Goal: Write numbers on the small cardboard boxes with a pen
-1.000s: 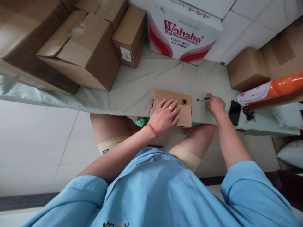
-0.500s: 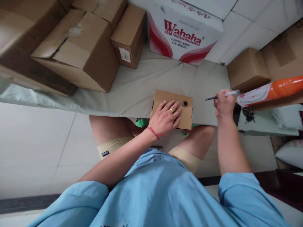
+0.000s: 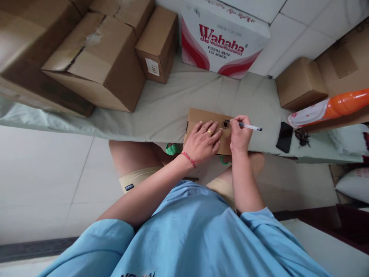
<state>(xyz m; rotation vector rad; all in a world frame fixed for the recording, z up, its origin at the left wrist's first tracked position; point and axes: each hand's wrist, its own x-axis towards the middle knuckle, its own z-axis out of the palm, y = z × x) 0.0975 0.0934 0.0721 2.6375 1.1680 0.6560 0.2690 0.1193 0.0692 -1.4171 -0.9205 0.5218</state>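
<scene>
Directly under the left hand lies a small box.

L hand lies flat on cardbd box, R hand holds pen w/ tip at box's dark spot, phone & keys to R.

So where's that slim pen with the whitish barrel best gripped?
Probably low on the barrel of this slim pen, near the dark tip, coming from the right. It is thin and straight, which suits a fingertip pinch, and it slants with its tip at the brown cardboard box and its dark tail out to the right. The right hand holds it much like this.
</scene>
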